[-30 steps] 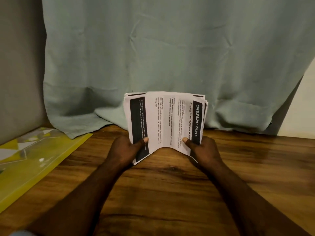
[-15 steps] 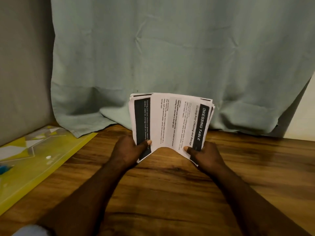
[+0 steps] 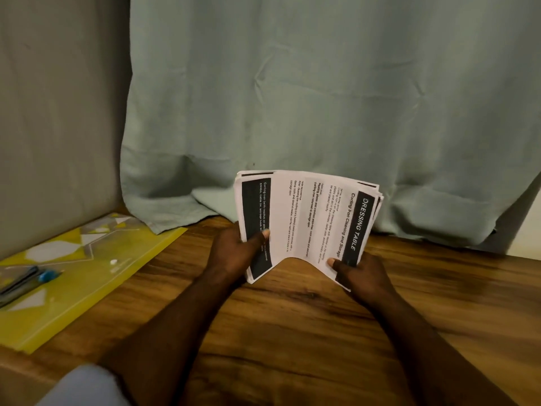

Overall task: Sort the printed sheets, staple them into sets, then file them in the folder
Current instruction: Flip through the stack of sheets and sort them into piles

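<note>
— Where are the sheets?

— The sheets (image 3: pixel 307 218) are up off the table (image 3: pixel 292 332), bowed between my hands. My left hand (image 3: pixel 234 253) pinches the near left edge, thumb on top. My right hand (image 3: pixel 360 273) pinches the near right corner the same way.

— What could go wrong?

— The stack is thick and arched. If one thumb eases, I judge the pages would fan out, slide and get mixed up. The folder (image 3: pixel 87 273) lies well apart to my left, so it would not catch them.
</note>
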